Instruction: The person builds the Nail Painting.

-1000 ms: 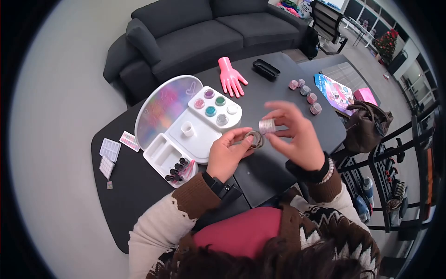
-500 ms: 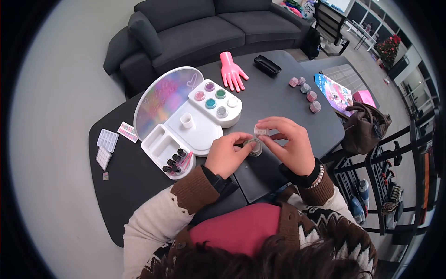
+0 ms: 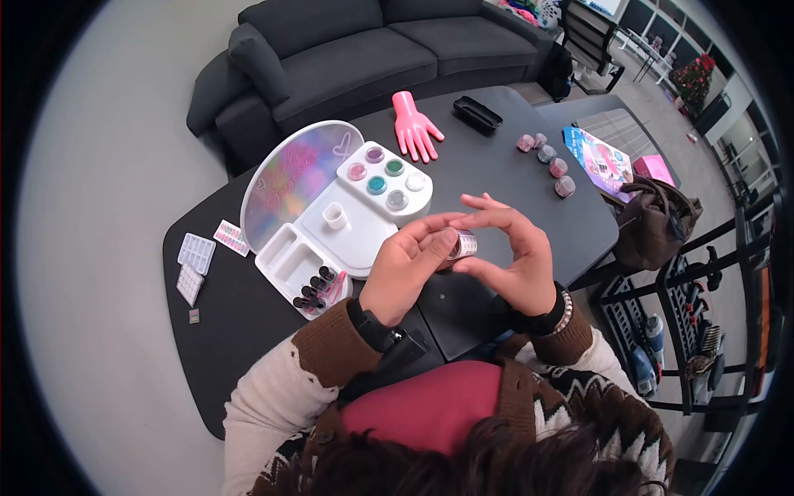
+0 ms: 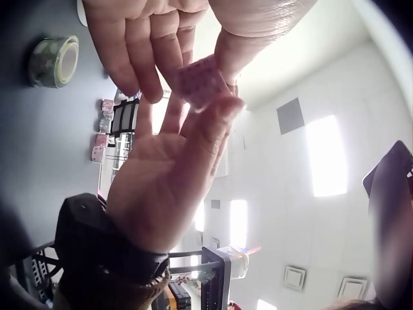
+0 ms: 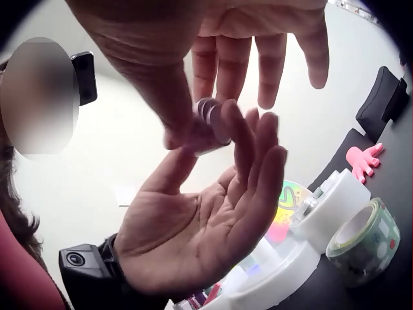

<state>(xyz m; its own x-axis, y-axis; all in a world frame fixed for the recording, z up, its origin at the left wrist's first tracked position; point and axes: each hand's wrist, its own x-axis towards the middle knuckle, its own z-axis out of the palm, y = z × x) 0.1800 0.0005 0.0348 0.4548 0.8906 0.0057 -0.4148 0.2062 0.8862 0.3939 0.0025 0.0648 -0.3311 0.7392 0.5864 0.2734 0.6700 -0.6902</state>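
Between both hands, off the table, is a small pink patterned roll of tape (image 3: pixel 467 245). My left hand (image 3: pixel 395 277) pinches it with thumb and forefinger. My right hand (image 3: pixel 521 260) grips its other side, thumb below and fingers above, its outer fingers spread. From the left wrist view, the pink roll (image 4: pixel 200 82) sits at the thumb tips of both hands. A wider green roll of tape with a star pattern (image 4: pixel 55 61) stands on the dark table; in the right wrist view this green roll (image 5: pixel 364 242) is beside the white station. The hands hide it in the head view.
Left of the hands stands a white nail station (image 3: pixel 347 240) with glitter pots and small black-capped bottles (image 3: pixel 310 291). Behind it lies a pink model hand (image 3: pixel 416 132) near a black tray (image 3: pixel 477 113). Several small rolls (image 3: pixel 559 168) stand to the right, near a box (image 3: pixel 597 157).
The left hand has let go of the wider roll of tape and now pinches the small pink roll. The right hand has brought that roll left, against the left fingers.
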